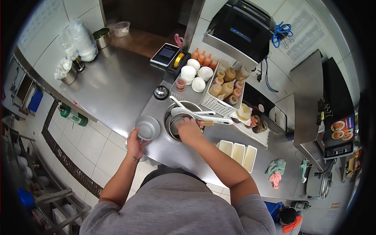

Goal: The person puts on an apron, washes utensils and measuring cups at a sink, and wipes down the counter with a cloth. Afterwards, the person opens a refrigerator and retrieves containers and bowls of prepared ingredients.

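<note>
My left hand [135, 144] grips a round metal bowl [149, 126] by its near left side, thumb at the rim. The bowl appears to have nothing in it and is at the left edge of the steel counter. Just right of it stands a metal pot [167, 131]. My right hand [190, 131] reaches into the pot from above with its fingers curled down at a smaller metal vessel [175, 122]; exactly what they grip is hidden. Large white-handled utensils [213, 119] lean across the pot. A wooden handle [206, 123] sticks out beside my right hand.
Behind the pot are a call bell [161, 92], stacked white cups [188, 73] and a white basket [219, 106] of sauce bottles. White rectangular trays [237, 153] and crumpled cloths [276, 168] lie to the right. Another person [289, 216] is at the lower right.
</note>
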